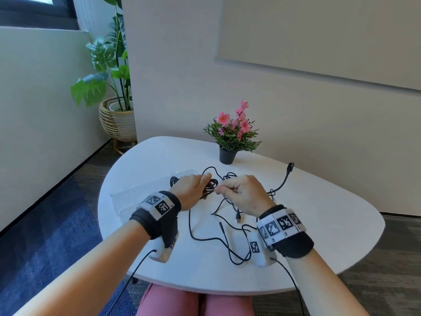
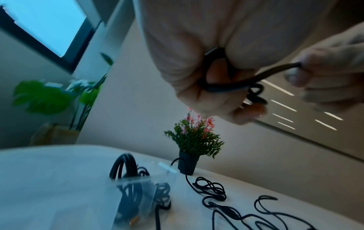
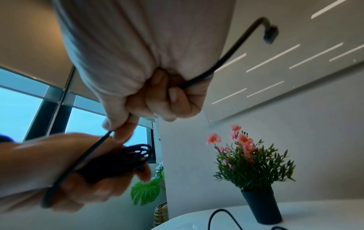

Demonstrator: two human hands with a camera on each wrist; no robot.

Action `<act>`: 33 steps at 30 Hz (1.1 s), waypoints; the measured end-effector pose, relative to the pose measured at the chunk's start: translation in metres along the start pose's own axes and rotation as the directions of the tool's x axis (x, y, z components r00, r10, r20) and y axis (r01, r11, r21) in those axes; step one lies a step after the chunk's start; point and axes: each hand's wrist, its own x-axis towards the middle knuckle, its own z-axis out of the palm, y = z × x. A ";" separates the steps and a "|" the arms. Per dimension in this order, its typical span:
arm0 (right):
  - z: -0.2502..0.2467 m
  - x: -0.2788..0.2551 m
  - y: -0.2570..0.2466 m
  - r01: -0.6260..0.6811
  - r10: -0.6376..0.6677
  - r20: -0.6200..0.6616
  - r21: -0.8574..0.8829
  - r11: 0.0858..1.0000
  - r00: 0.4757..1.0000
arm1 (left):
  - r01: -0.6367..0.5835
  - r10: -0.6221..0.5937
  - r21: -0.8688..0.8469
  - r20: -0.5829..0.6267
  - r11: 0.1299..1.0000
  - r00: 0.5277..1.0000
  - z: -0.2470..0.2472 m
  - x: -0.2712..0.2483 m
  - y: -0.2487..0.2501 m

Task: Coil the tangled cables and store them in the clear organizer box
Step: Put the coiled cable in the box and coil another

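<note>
Pink trousers (image 1: 196,304) are seen lowest in the head view, under the near rim of the white table (image 1: 330,236). Above them, the left hand (image 1: 190,192) is curled round a small black coil (image 1: 209,187), and the right hand (image 1: 245,195) pinches a strand running into that coil, its other fingers folded. Both hands are held over the middle of the table. Loose black cables (image 1: 218,238) sprawl between the wrists toward the near edge, with one plug end (image 1: 291,166) raised near the far right. The clear organizer box (image 1: 145,190) lies left of the left hand, close to the table's left edge, with a cable bundle (image 1: 173,180) inside. A potted pink flower (image 1: 232,135) stands at the far edge by the wall; bare tabletop lies to the right.

From the left wrist, the left hand (image 2: 197,74) is seen closed on black cable loops (image 2: 218,88), and the right hand's thumb and fingertips (image 2: 315,68) nip the strand. Below, the box (image 2: 133,194) holds coiled cable, blurred, while tangled cable (image 2: 214,191) lies beside it.

From the right wrist, the right hand (image 3: 149,93) is fisted on the cable (image 3: 226,62), which leaves both sides of the fist; the left hand (image 3: 78,179) grips the dark bundle (image 3: 122,160).
</note>
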 end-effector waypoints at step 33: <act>0.017 -0.001 -0.009 -0.101 0.136 -0.064 0.391 0.915 0.989 | -0.280 0.280 0.005 -0.018 0.960 0.960 0.002 -0.026 0.000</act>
